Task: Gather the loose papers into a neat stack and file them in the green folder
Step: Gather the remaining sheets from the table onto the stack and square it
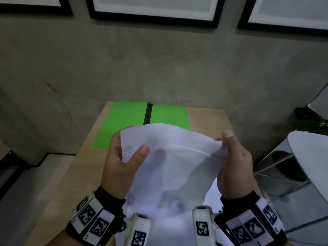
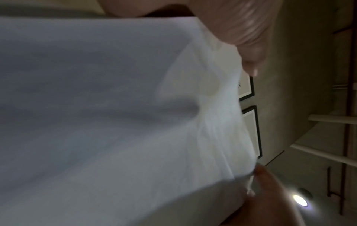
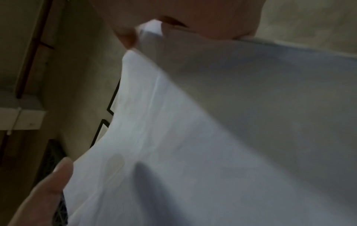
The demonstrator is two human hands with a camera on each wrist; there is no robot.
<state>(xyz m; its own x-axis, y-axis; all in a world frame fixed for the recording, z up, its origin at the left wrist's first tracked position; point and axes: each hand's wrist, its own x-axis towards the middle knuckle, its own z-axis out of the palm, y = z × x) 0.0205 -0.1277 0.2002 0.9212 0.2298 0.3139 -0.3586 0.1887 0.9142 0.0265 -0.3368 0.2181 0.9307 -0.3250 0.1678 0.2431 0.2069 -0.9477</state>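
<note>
A sheaf of white papers (image 1: 170,164) is held upright above the wooden table (image 1: 71,174), between both hands. My left hand (image 1: 122,157) grips the sheaf's left edge, thumb on the near face and fingers behind. My right hand (image 1: 232,158) pinches the top right corner. The sheets are bowed and their top edges do not line up. The green folder (image 1: 122,125) lies open and flat at the table's far end, its black spine (image 1: 148,113) in the middle, partly hidden by the papers. The papers (image 2: 115,122) fill the left wrist view, and the papers (image 3: 212,137) fill the right wrist view.
A grey concrete wall (image 1: 159,64) with black picture frames (image 1: 156,8) rises just behind the table. A white chair (image 1: 308,166) with metal legs stands to the right. More white paper (image 1: 211,201) lies on the table under the hands.
</note>
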